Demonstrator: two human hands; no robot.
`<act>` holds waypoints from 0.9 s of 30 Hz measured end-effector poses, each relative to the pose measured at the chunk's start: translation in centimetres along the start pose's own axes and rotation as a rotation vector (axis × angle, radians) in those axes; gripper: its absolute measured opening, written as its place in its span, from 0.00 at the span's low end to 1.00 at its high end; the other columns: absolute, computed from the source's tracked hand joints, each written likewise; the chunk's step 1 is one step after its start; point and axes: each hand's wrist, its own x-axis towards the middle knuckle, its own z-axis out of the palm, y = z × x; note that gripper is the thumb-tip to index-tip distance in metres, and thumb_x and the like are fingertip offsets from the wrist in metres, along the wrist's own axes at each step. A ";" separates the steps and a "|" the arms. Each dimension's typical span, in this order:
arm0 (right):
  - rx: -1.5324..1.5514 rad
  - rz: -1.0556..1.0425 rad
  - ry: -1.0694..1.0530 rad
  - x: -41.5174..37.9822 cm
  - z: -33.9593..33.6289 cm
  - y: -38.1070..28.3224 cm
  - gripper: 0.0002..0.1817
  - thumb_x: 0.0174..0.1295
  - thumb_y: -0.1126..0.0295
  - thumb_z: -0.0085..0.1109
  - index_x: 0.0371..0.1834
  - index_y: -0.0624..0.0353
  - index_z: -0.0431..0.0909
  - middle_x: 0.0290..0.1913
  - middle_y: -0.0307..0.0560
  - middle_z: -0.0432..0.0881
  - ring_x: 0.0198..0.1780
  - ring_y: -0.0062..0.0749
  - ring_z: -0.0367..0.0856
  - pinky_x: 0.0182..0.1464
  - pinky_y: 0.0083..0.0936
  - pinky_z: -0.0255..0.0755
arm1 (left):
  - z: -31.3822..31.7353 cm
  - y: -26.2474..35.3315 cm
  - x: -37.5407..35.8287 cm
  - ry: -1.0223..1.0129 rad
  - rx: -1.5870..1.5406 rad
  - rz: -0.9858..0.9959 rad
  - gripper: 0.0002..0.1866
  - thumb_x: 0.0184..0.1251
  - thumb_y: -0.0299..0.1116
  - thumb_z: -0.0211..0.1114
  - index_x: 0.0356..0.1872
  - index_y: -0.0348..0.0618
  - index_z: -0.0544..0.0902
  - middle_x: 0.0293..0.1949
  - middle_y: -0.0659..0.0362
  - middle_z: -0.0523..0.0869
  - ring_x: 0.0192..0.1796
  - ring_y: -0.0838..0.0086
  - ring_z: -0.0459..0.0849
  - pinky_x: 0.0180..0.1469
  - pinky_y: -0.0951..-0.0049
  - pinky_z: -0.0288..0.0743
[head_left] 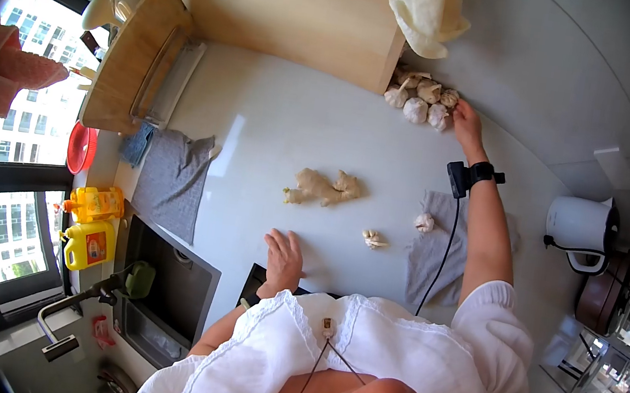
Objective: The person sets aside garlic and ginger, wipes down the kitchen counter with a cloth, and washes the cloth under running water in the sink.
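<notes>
My right hand (467, 127) reaches to the right edge of a pile of garlic bulbs (415, 110) beside a wooden board, its fingers closed around or against a bulb; what they grip is partly hidden. Palm down on the counter near its front edge, my left hand (284, 258) has its fingers spread and holds nothing. Between the hands and the pile lies a knobbly piece of ginger (324, 187). A small broken cluster of garlic (373, 239) sits to its lower right. One whole garlic bulb (424, 223) rests on a grey cloth (433, 268) under my right forearm.
A sink (167, 288) with a faucet (60, 346) is at the lower left. Another grey cloth (172, 182) lies above it, near yellow bottles (90, 245). A white kettle (582, 224) stands at the right. A pale cloth (425, 12) hangs above the garlic.
</notes>
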 end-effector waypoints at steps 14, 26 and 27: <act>-0.275 -0.348 -0.742 -27.0 -1.6 -13.1 0.10 0.53 0.65 0.69 0.35 0.58 0.84 0.34 0.45 0.81 0.40 0.40 0.81 0.44 0.34 0.76 | -1.3 0.0 -0.2 0.055 0.124 0.048 0.56 0.32 0.45 0.86 0.65 0.28 0.67 0.63 0.23 0.67 0.63 0.32 0.71 0.59 0.60 0.78; -0.090 -0.232 -0.463 -22.2 -3.4 -13.6 0.05 0.56 0.70 0.67 0.30 0.60 0.86 0.26 0.48 0.79 0.29 0.41 0.79 0.33 0.32 0.72 | -1.7 0.1 -0.3 -0.004 -0.038 0.023 0.59 0.31 0.40 0.87 0.67 0.26 0.62 0.64 0.21 0.62 0.66 0.27 0.66 0.65 0.55 0.73; -0.081 -0.204 -0.360 -20.8 -4.3 -13.7 0.04 0.56 0.71 0.67 0.31 0.60 0.86 0.26 0.49 0.79 0.28 0.40 0.79 0.32 0.31 0.72 | -1.6 0.0 -0.4 0.003 -0.024 0.024 0.59 0.31 0.40 0.87 0.67 0.26 0.62 0.63 0.21 0.63 0.66 0.27 0.66 0.65 0.55 0.73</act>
